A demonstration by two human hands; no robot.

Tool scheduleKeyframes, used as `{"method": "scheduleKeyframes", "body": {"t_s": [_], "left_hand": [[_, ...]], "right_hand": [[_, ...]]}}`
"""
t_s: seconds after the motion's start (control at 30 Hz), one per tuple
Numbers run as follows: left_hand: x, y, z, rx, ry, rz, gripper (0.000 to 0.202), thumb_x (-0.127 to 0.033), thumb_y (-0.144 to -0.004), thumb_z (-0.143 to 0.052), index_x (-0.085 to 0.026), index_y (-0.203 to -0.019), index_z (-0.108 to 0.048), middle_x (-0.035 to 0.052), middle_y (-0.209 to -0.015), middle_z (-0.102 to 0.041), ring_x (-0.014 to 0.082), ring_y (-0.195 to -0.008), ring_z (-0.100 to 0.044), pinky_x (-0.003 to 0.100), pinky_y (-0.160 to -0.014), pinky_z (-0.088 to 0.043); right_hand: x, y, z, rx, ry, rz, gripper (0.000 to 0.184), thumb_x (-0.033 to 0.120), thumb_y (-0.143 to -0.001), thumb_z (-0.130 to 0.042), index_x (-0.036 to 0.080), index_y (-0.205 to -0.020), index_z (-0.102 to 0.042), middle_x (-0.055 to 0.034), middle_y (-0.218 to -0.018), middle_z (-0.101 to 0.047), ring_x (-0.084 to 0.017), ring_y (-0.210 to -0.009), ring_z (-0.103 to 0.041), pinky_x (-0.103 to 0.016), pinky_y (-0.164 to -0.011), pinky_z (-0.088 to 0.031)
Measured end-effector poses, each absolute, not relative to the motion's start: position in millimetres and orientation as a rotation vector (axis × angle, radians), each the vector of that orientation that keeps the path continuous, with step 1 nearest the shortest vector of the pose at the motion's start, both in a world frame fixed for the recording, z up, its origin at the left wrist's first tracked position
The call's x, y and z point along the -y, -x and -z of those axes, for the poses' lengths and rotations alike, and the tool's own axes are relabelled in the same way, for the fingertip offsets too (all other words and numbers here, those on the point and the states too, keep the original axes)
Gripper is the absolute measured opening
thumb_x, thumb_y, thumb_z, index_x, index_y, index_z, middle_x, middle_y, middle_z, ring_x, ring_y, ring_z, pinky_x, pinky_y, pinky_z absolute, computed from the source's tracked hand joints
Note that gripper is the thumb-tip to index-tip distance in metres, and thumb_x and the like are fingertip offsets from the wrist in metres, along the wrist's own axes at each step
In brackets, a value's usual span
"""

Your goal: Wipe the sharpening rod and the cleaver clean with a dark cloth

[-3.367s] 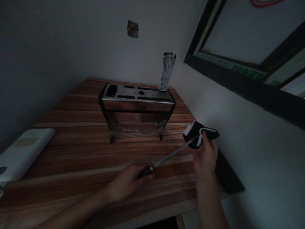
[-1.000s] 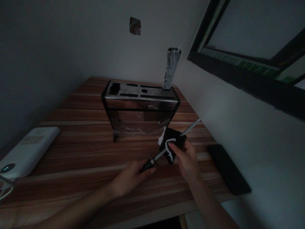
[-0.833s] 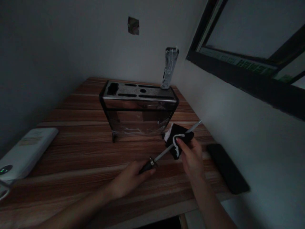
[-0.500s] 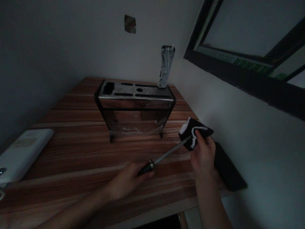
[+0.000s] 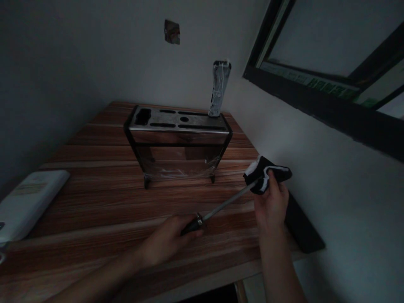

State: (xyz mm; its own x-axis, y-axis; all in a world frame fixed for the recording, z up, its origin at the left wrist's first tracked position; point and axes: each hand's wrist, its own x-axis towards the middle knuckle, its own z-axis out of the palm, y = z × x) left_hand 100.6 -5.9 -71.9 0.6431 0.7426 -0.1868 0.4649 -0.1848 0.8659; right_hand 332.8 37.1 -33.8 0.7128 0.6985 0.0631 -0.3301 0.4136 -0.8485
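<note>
My left hand [image 5: 166, 242] is closed round the black handle of a sharpening steel [image 5: 225, 203], whose thin grey rod slants up to the right over the wooden table [image 5: 94, 202]. My right hand [image 5: 270, 204] is closed on a black cloth with white edging [image 5: 267, 173], folded round the rod's far tip. Behind them stands a metal knife block [image 5: 178, 143] with slots in its top and a see-through front. One plastic-wrapped handle [image 5: 218, 88] sticks up from its right end.
A white flat device [image 5: 27, 202] lies at the table's left edge. A black flat object [image 5: 303, 227] lies at the right edge against the white wall. A dark window frame [image 5: 315, 97] runs above on the right. The room is dim.
My right hand has slid the cloth along the rod from near the handle out to the tip. My left hand has kept hold of the handle in the same place.
</note>
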Motion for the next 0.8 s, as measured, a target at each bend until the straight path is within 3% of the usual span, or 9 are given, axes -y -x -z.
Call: {"method": "scheduleKeyframes", "body": {"t_s": [0.2,0.43,0.8], "left_hand": [[6,-101,71,-0.974,-1.783,-0.335,0.027,-0.04,-0.088,-0.043,-0.016,-0.079,-0.053,-0.0021,-0.074,-0.054,0.012,-0.07,-0.051,0.022,-0.064,-0.038],[5,-101,67,-0.983,-1.729,-0.38,0.026,-0.04,-0.088,-0.042,-0.017,-0.079,-0.05,-0.0017,-0.076,-0.053,0.0121,-0.072,-0.05,0.021,-0.066,-0.038],[4,-100,68,-0.973,-1.658,-0.438,0.028,-0.04,-0.088,-0.042,-0.015,-0.083,-0.053,-0.0019,-0.075,-0.051,0.0112,-0.068,-0.046,0.021,-0.063,-0.038]], "right_hand": [[-36,-319,40,0.486,0.997,-0.749,0.025,0.027,-0.055,-0.077,0.019,-0.078,-0.067,0.0006,-0.079,-0.07,-0.015,-0.073,-0.065,-0.029,-0.068,-0.052],[-29,-306,53,0.699,1.088,-0.945,0.025,0.027,-0.056,-0.078,0.02,-0.078,-0.069,0.0012,-0.077,-0.07,-0.013,-0.073,-0.063,-0.027,-0.072,-0.049],[-17,-284,60,1.027,1.173,-1.206,0.026,0.026,-0.056,-0.078,0.018,-0.078,-0.067,-0.0002,-0.073,-0.07,-0.015,-0.066,-0.064,-0.026,-0.061,-0.052]]}}
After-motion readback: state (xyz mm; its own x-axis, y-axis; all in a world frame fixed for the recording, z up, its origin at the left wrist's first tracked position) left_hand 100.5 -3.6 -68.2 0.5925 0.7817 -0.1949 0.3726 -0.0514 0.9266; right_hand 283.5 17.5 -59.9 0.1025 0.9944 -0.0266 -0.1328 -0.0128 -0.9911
